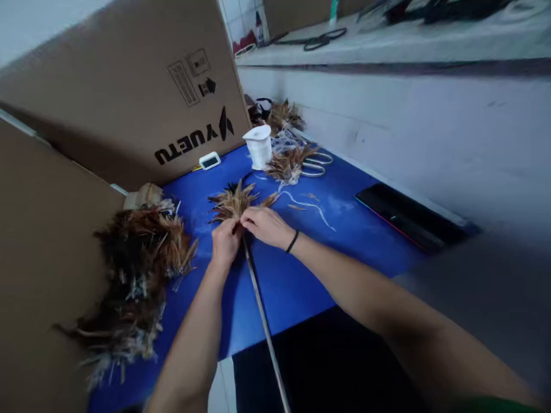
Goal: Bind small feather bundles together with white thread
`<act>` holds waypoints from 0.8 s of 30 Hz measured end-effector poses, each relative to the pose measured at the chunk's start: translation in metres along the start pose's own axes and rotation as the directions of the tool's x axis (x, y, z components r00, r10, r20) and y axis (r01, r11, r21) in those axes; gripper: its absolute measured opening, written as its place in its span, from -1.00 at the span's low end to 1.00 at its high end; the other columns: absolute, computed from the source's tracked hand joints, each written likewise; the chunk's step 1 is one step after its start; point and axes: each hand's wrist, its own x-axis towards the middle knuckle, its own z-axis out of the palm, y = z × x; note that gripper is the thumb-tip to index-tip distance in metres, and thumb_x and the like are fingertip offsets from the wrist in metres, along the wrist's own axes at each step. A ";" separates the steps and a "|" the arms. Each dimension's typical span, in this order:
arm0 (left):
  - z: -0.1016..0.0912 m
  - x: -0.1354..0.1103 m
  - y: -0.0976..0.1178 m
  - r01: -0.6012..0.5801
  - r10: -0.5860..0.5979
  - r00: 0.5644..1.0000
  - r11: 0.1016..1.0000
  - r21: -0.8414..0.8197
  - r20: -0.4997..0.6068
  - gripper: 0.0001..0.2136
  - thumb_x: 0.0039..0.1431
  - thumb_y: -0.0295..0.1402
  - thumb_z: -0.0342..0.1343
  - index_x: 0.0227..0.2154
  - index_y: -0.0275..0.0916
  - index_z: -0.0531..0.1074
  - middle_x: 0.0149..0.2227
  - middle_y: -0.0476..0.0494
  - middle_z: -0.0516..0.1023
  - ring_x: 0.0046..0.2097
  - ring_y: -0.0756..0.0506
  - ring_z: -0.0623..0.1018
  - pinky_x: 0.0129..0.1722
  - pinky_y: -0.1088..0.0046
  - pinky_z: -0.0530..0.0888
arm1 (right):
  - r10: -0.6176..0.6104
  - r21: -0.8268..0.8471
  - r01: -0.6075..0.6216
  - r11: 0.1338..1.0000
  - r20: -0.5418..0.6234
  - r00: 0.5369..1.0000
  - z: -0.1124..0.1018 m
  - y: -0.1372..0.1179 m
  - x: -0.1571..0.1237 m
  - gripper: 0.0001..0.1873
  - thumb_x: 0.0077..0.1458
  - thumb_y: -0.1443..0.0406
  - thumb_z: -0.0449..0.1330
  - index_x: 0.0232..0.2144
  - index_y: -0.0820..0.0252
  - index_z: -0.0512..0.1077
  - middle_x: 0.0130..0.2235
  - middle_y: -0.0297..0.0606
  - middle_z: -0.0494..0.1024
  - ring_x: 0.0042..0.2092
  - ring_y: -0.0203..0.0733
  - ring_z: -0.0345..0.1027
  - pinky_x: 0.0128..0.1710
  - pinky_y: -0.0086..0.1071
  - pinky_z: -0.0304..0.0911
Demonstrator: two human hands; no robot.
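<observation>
A feather duster lies over the blue table, with a ring of tan and dark feathers at the far end of a thin stick. The stick slants down toward my lap. My left hand is closed at the base of the feathers, from the left side. Opposite it, my right hand, with a black band at the wrist, pinches at the same spot. The two hands' fingertips almost meet there. Whether a thread or single feather is between them is hidden.
Loose feathers heap on the left. Behind stand a white spool, a feather bunch, scissors and a small white display. A black phone lies right, beside the wall. Large cardboard borders the left and back.
</observation>
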 end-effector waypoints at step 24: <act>-0.005 0.002 -0.002 0.258 -0.252 0.966 0.939 -0.229 0.053 -0.90 0.03 -0.31 0.16 -0.43 -0.23 0.48 -0.44 0.00 0.55 -0.40 0.00 0.49 -0.33 0.52 0.36 | 0.077 0.205 -0.060 0.977 -0.074 0.994 0.017 0.022 0.012 -0.75 -0.08 0.54 0.15 -0.37 0.24 0.56 -0.40 -0.31 0.58 -0.39 -0.34 0.37 -0.34 -0.50 0.20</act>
